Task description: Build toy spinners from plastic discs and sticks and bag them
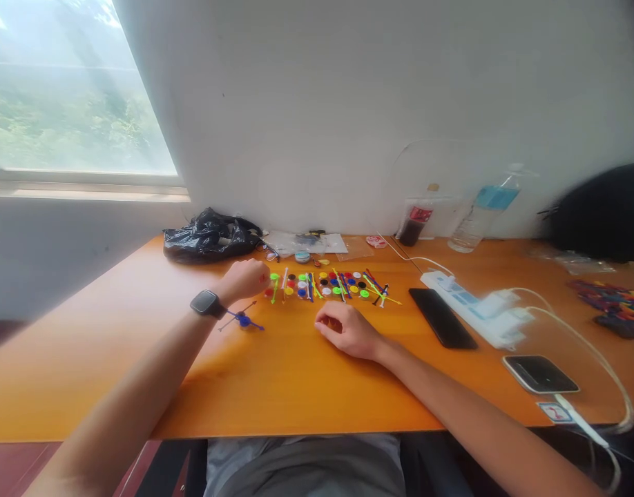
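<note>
Head, left hand [247, 279] curled, right hand [349, 331] fisted

Coloured pieces [330, 283] on the bench [275, 386] are too small to tell their shapes. The left hand [248, 278] curls away from the camera, hiding its grip. The right hand [348, 330] closes over a red speck that cannot be made out. A bottle [485, 207] at the wall is blurred. A dark bag [601, 210] is cut off by the right edge, a white cable [581, 421] by the bottom corner.
</note>
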